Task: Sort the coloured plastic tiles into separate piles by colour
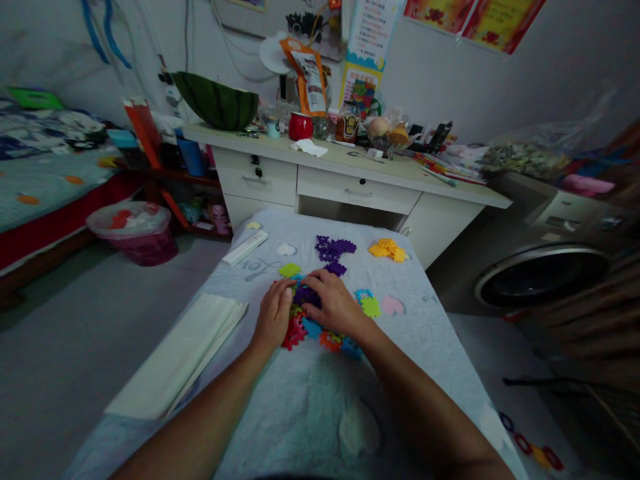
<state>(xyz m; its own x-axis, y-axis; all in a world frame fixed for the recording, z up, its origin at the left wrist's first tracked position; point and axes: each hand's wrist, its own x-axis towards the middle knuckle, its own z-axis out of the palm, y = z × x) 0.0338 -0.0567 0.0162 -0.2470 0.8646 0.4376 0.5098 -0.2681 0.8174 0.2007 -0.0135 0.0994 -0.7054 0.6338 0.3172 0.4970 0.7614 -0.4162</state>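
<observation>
Being apparently thin plastic, the toothed pieces [294, 333] at the centre of the frame should prove light, fairly stiff and hard to break, perhaps slick on their flat faces, so the notched rims seem the best hold. Leftmost of the group, the left hand [275, 308] lies along their edge, its fingers close together and bent inward; whether the tips pinch anything cannot be told. Just right come a small lime piece [289, 270] and, lower, glossy red toothing, then a dark purple piece [306, 296] between the 2 hands, a blue piece [313, 328] and an orange piece [330, 341] below. The right hand [333, 301] arches over these, thumb and fingers set apart around the purple, their contact partly hidden. Beyond it, nearer the upper middle, sprawls a flat purple cluster [335, 249]; farthest right, a yellow heap [387, 250] shows similar scalloped edges on the pale cloth [415, 373]
</observation>
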